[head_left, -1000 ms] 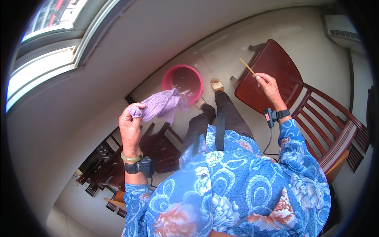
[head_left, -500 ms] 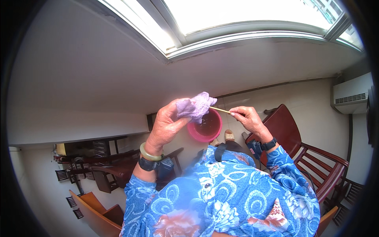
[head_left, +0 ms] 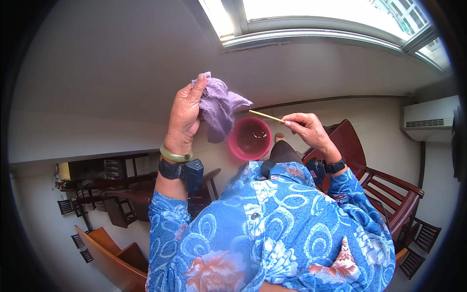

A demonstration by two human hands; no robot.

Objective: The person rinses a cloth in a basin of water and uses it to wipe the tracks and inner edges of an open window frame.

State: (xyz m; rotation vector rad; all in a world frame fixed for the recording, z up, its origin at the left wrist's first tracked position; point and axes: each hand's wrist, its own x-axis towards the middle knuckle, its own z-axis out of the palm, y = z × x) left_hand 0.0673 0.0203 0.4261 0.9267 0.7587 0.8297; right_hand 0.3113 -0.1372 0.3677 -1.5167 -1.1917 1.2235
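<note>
My left hand (head_left: pixel 185 114) grips a crumpled purple cloth (head_left: pixel 216 109), thumb pointing up, with the cloth hanging down to the right of my fingers. Between the fingertips of my right hand (head_left: pixel 310 130) is the end of a thin, pale yellow stick (head_left: pixel 266 116). It slants up to the left, and its far tip meets the corner of the cloth; whether it touches or sits behind it is hard to tell. Below both hands a pink bucket (head_left: pixel 235 147) stands on the floor with murky water (head_left: pixel 253 138) in it.
A dark red wooden chair (head_left: pixel 348 146) stands close on my right. More dark furniture (head_left: pixel 131 202) and an orange-brown chair (head_left: pixel 109 250) are at the left. Ahead is a pale wall (head_left: pixel 311 73) under a window (head_left: pixel 321 34). A white air-conditioning unit (head_left: pixel 430 118) stands far right.
My left hand has moved up and left with the cloth, which now hangs looser. My right hand and the stick have risen slightly. More of the bucket's inside shows.
</note>
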